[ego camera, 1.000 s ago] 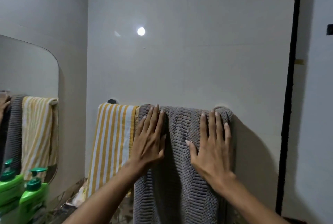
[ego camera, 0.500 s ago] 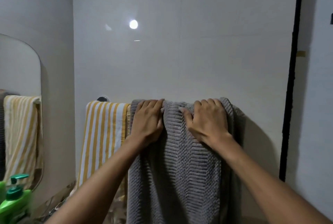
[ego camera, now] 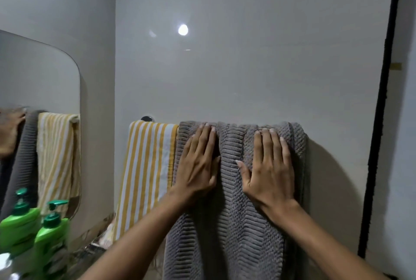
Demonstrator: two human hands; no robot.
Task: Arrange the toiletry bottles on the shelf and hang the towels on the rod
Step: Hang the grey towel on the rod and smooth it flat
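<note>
Fingers (ego camera: pixel 207 135) of the left hand (ego camera: pixel 198 167) lie straight and flat on the grey towel (ego camera: pixel 231 212), gripping nothing; the right hand (ego camera: pixel 270 171) presses flat likewise, its fingers straight; the towel hangs over the rod, just beside the striped towel (ego camera: pixel 146 167); it looks thick, soft and limp, likely heavy enough to slide if uneven; best pinched at the top fold or side edges.

Dim; lamp glare (ego camera: pixel 183 29) on wall (ego camera: pixel 270 65); left edge blurred.
</note>
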